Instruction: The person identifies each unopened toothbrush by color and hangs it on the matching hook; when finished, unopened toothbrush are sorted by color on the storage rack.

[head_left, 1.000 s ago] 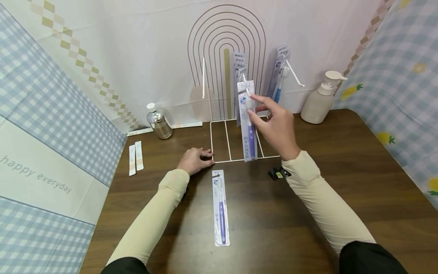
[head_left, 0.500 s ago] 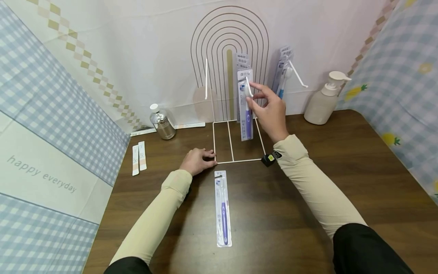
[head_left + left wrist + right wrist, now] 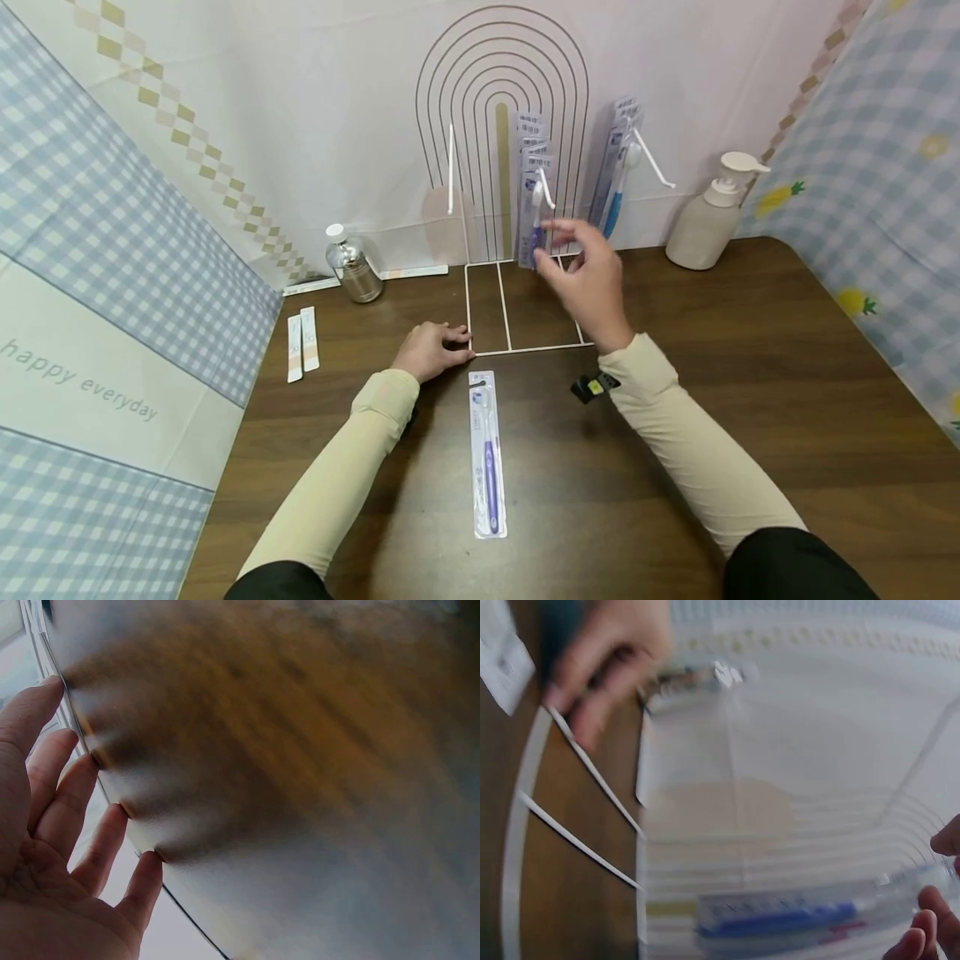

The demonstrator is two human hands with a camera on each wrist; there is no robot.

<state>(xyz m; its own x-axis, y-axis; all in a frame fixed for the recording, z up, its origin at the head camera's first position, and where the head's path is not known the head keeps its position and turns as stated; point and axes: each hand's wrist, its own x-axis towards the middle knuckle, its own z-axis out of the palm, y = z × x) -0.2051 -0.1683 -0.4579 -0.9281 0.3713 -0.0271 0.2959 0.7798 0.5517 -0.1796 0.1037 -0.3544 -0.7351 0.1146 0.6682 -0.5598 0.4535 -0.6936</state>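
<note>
On the dark wooden table, my left hand touches the near left corner of a white wire rack. Its fingers are extended in the left wrist view. A packaged purple toothbrush hangs on the rack's middle hook, in front of several similar packs. Beside its lower part is my right hand, thumb and fingers loosely bent and parted. In the right wrist view the blurred pack overlaps these fingertips. Another packaged purple toothbrush lies in front of the rack.
Packaged toothbrushes hang on the right hook; the left hook is bare. A pump bottle stands back right, a clear white-capped bottle back left. Two paper sachets lie at the left. A cloth covers the wall behind.
My right hand brought the packaged purple toothbrush back onto the middle hook, then moved slightly down and off the hook's tip. My left hand has stayed at the rack's corner.
</note>
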